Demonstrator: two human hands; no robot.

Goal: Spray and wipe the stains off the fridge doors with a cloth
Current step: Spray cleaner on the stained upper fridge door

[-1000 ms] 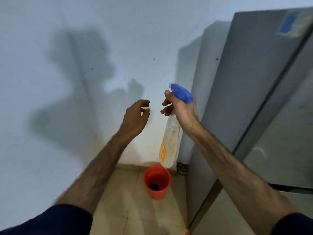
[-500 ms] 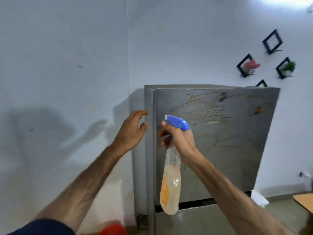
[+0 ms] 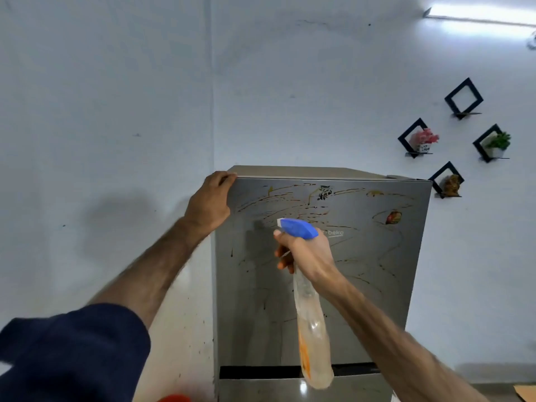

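A grey steel fridge stands in front of me, its upper door (image 3: 362, 285) streaked with brown and yellow stains. My right hand (image 3: 307, 253) grips a clear spray bottle (image 3: 314, 338) with a blue trigger head, held in front of the door's middle, nozzle pointing left toward the door. My left hand (image 3: 210, 204) holds the door's top left corner, fingers curled over the edge. The lower door (image 3: 261, 390) begins below a dark gap. No cloth is in view.
White walls meet in a corner just left of the fridge. Black diamond wall shelves (image 3: 417, 139) with small plants hang at the right. The rim of a red bucket (image 3: 174, 398) shows at the bottom edge, left of the fridge.
My view has swung from the floor and fridge side up to the door front. My left hand rose and took hold of the door's top left corner. The bottle stays in my right hand.
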